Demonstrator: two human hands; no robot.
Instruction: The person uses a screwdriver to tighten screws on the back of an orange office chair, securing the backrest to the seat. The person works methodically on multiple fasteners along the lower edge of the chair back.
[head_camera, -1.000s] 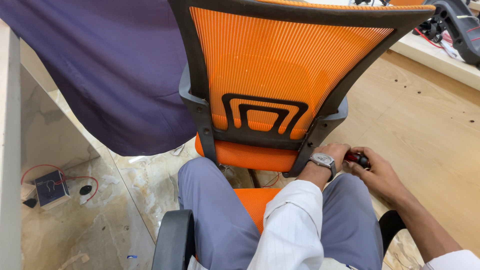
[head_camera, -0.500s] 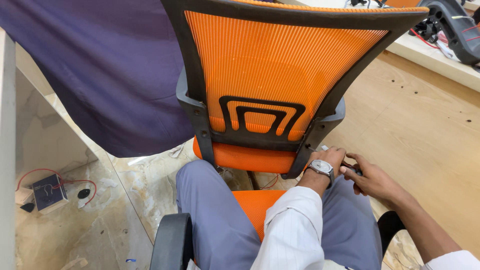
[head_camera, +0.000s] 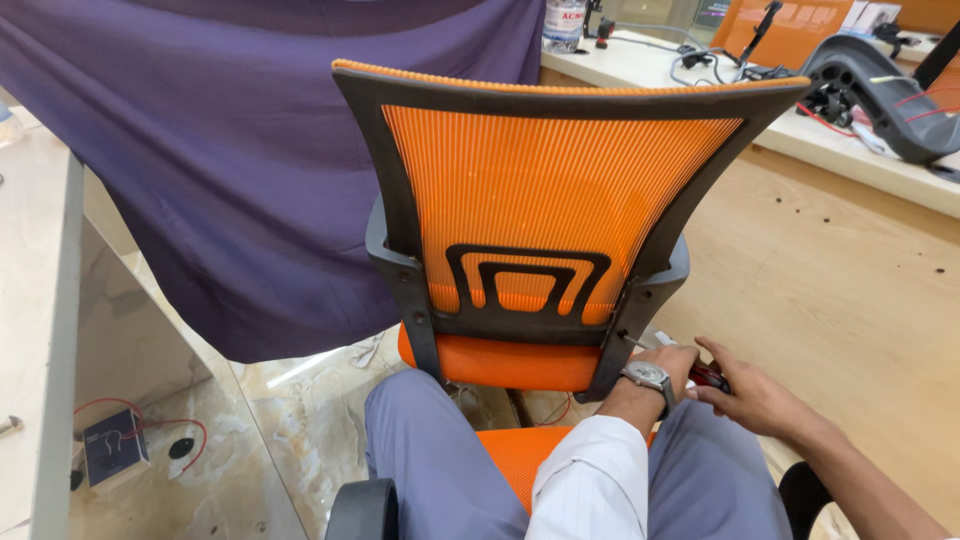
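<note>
Purple cloth (head_camera: 250, 170) hung at the left behind a pale worktop (head_camera: 40, 300), with a small dark box with red wires (head_camera: 112, 448) on the marble floor below. Centre stood the orange mesh chair back (head_camera: 545, 200) in its black frame. At the frame's lower right corner the left hand (head_camera: 672, 362), wearing a wristwatch (head_camera: 648, 376), was curled around the thin metal shaft of a screwdriver (head_camera: 708, 375) just beside the frame. The right hand (head_camera: 752, 396) gripped its red-and-black handle, fingers closed, above the grey-trousered knees
</note>
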